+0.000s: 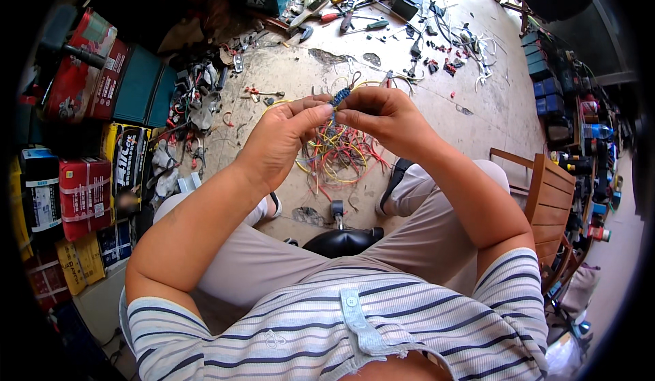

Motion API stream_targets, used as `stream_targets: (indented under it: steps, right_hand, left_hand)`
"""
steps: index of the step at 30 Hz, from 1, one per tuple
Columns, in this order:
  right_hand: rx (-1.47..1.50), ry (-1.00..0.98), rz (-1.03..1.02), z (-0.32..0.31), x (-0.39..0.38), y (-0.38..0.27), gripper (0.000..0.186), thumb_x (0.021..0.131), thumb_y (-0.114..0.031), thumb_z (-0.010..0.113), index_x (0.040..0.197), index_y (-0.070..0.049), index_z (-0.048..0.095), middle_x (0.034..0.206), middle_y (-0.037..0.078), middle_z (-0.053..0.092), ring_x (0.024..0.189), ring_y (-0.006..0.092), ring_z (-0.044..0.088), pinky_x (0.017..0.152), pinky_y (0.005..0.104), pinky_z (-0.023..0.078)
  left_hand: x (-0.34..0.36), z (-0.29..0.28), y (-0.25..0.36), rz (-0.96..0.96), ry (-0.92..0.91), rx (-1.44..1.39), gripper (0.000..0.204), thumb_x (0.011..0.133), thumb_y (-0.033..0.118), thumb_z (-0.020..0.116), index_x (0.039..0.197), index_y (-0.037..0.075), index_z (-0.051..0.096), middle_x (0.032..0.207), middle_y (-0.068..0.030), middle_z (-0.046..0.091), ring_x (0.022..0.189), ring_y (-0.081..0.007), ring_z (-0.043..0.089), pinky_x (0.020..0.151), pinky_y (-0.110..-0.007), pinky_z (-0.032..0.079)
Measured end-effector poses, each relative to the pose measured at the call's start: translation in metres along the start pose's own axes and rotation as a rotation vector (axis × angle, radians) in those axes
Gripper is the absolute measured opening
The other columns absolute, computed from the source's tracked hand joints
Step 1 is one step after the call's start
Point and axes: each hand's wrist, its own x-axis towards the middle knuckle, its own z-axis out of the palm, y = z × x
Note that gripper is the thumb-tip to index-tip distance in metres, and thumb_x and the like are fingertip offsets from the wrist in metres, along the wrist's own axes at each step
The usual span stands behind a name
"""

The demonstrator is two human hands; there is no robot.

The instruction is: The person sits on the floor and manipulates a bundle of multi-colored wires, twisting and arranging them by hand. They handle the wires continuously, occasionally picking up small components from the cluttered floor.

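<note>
Fingers of the left hand (283, 135) and right hand (390, 118) are pinching a dark blue twisted bundle (340, 96), located between their tips. Below the fingers, tangled coloured wires (344, 152) lie on the floor (437, 118). Well to their left, printed lettering marks a red box (84, 193) and a yellow-and-black box (125, 150).

Bright light from the upper right bleaches the pale concrete floor (506, 94); the upper left sinks into shadow. Black vignetting rims the bent edges; one patch blurs a yellow-and-black rectangular box (125, 150).
</note>
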Motion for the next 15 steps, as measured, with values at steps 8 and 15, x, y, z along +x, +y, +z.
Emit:
stream_targets:
  steps: [8, 15]
  right_hand:
    - [0.157, 0.185, -0.025, 0.0, -0.003, -0.011, 0.017, 0.086, -0.009, 0.062, 0.099, 0.002, 0.059, 0.088, 0.004, 0.063, 0.079, 0.0064, 0.057, 0.071, 0.0218, 0.046]
    - [-0.201, 0.331, -0.331, -0.003, -0.004, -0.013, 0.013, 0.083, -0.005, 0.061, 0.096, -0.004, 0.063, 0.081, 0.002, 0.06, 0.069, 0.0051, 0.053, 0.061, 0.0209, 0.044]
  left_hand:
    - [-0.002, 0.0, 0.003, -0.009, -0.034, -0.082, 0.018, 0.085, 0.017, 0.064, 0.1, 0.009, 0.064, 0.095, 0.0021, 0.063, 0.089, -0.0064, 0.053, 0.08, -0.024, 0.038]
    - [0.0, 0.004, -0.001, 0.084, 0.125, 0.112, 0.018, 0.083, 0.015, 0.066, 0.099, 0.007, 0.065, 0.097, -0.0001, 0.064, 0.093, -0.0077, 0.054, 0.082, -0.024, 0.039]
